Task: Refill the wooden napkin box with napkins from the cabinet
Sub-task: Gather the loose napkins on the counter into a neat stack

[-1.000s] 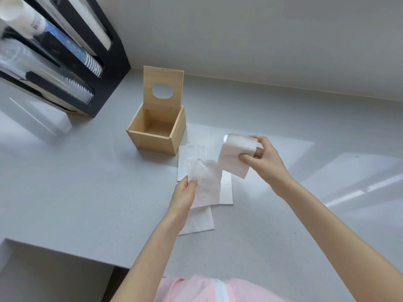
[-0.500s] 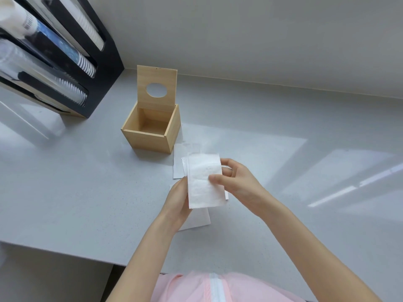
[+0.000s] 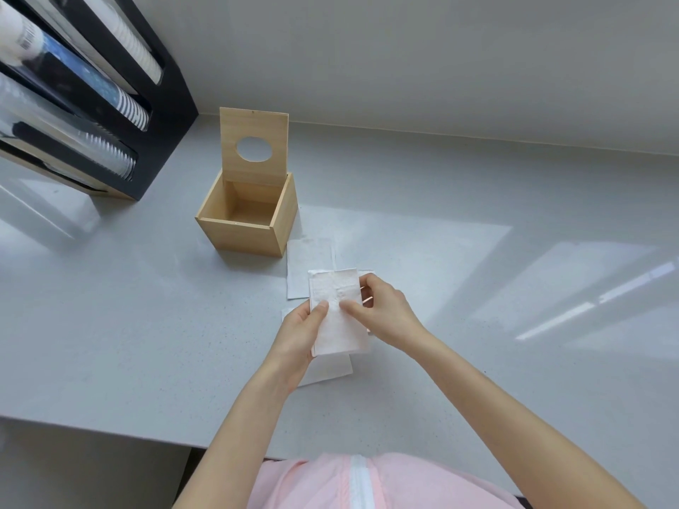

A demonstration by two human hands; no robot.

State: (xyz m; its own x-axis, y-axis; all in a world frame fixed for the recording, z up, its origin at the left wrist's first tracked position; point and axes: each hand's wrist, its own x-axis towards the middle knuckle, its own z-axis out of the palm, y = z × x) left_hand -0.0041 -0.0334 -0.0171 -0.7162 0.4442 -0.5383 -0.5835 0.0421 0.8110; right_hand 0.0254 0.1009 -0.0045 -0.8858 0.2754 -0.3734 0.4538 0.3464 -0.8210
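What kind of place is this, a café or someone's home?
Probably a café or office drinks counter: a black rack of stacked disposable cups, a wooden napkin box and a plain grey countertop.

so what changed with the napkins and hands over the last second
A second ago each hand held its own napkin, apart. The right hand moved left and brought its napkin onto the left hand's; now both the right hand and the left hand pinch one stacked bundle of napkins above the counter. Unchanged: the wooden box is empty with its lid up, and loose napkins lie beside it.
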